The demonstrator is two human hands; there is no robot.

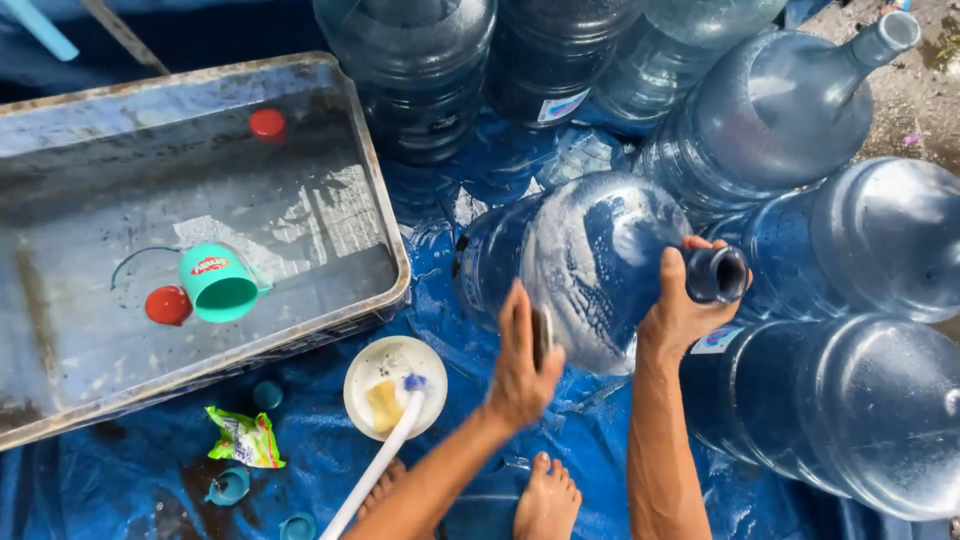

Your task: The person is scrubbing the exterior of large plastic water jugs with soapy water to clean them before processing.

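Hands on a soapy water jug

Right hand (682, 310) grips the neck of the big blue jug (580, 262) lying tilted at frame centre — left hand (520, 362) presses a small scrubber (542, 335) against its lathered side. Water-filled tray (340, 120) sits upper left.

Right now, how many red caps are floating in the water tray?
2. One red cap floats near the tray's far edge. The other red cap floats nearer, just left of the teal cup. More could be hidden under the cup or the murky water.
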